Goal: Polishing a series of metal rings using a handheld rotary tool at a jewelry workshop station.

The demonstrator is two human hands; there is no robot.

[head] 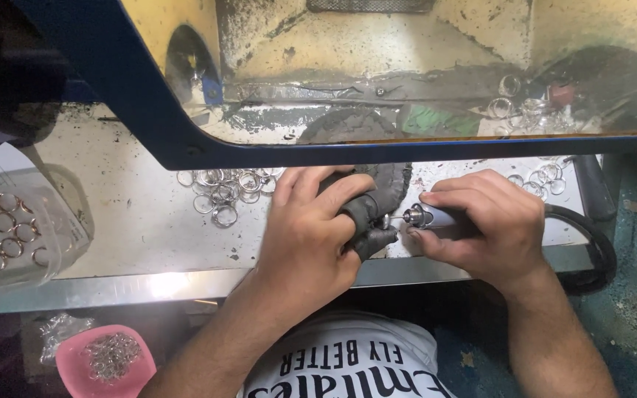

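While the left hand (305, 234) pinches something small, likely a ring, in dark-wrapped fingers (366, 214), the right hand (484, 225) grips a rotary tool (416, 217), tip at that pinch. Loose rings (223, 190) lie on the surface (134, 221) at ten o'clock of the left hand.

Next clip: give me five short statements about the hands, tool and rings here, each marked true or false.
1. The right hand holds a slim rotary handpiece. True.
2. The left hand is bare on every finger. False: dark wraps cover its fingertips.
3. A pile of silver rings lies left of the left hand. True.
4. The pink bowl sits on the bench top. False: it is below the bench edge.
5. The clear bag at the far left holds copper-coloured rings. True.
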